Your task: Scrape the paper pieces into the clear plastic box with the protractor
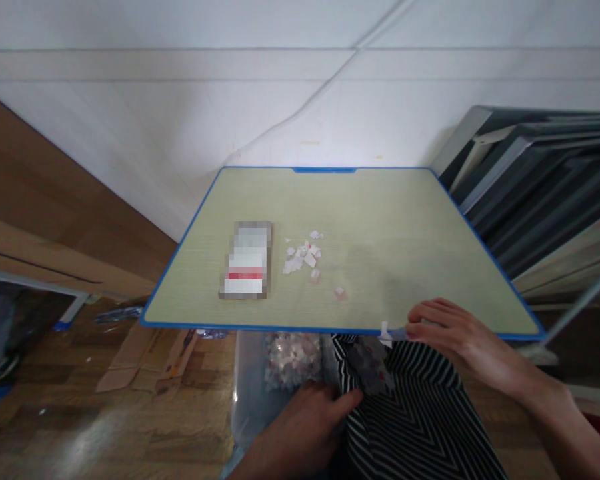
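My right hand is closed in a pinch over the table's front edge. From its fingertips a thin, blurred greyish item points left, with a white scrap at its far end; its kind is unclear. Lower down, my left hand is curled, its thumb against the edge of a black-and-white striped cloth. A greyish, crumpled patch lies within the cloth's folds. On the pale green table, small torn white paper scraps form a loose pile, with a pinkish-white piece apart from it.
A phone-shaped object, pixelated, lies left of the scraps. Beneath the front edge stands a clear plastic bin with a bag of pale bits. Dark flat panels lean at right; flattened cardboard lies on the floor.
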`<state>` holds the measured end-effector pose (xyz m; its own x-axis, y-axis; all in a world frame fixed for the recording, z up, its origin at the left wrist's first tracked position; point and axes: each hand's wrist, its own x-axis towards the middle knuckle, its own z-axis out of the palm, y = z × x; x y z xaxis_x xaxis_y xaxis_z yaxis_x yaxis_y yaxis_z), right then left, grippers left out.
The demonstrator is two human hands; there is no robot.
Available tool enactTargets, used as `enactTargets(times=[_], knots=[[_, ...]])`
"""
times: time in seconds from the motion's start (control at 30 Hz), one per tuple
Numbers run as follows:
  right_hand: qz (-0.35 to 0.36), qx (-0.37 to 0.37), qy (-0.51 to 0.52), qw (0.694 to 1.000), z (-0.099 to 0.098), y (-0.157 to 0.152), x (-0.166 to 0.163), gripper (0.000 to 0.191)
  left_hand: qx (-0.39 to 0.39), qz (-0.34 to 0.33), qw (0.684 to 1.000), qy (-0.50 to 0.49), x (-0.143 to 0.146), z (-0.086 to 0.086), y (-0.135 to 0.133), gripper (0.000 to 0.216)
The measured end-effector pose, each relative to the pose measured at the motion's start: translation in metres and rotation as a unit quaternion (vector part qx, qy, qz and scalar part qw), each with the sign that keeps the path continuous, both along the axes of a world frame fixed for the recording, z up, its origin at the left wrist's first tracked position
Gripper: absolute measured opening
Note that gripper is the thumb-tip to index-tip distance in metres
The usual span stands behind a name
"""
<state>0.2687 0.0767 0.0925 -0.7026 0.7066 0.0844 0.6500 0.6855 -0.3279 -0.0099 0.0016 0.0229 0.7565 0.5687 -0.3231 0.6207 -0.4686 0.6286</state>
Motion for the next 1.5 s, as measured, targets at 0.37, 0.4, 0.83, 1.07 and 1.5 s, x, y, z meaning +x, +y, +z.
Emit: enactTargets(times=[0.37, 0.4, 0.83, 1.07, 1.5], knots=[[-0.114, -0.003, 0.064, 0.991, 0.009, -0.009, -0.005, 0.03, -0.007, 0.001, 1.0, 0.0, 0.0, 0.0, 0.0, 0.059], [-0.155, 0.006, 0.087, 0.984, 0.006, -0.004, -0.006, 0.031, -0.008, -0.001, 1.0, 0.006, 0.0, 0.0, 0.0, 0.059], [-0.293, -0.053, 0.115, 0.948, -0.033, 0.048, -0.08, 0.033, -0.031, -0.027, 0.998, 0.041, 0.006, 0.013, 0.007, 0.058], [-0.19, -0.072, 0.114, 0.973, -0.019, 0.065, -0.097, 0.03, 0.002, -0.05, 0.998, 0.047, 0.008, 0.004, 0.007, 0.049], [-0.087, -0.1, 0.045, 0.99, -0.01, 0.082, -0.085, 0.03, 0.044, -0.089, 0.994, 0.052, 0.01, 0.0, 0.008, 0.043]])
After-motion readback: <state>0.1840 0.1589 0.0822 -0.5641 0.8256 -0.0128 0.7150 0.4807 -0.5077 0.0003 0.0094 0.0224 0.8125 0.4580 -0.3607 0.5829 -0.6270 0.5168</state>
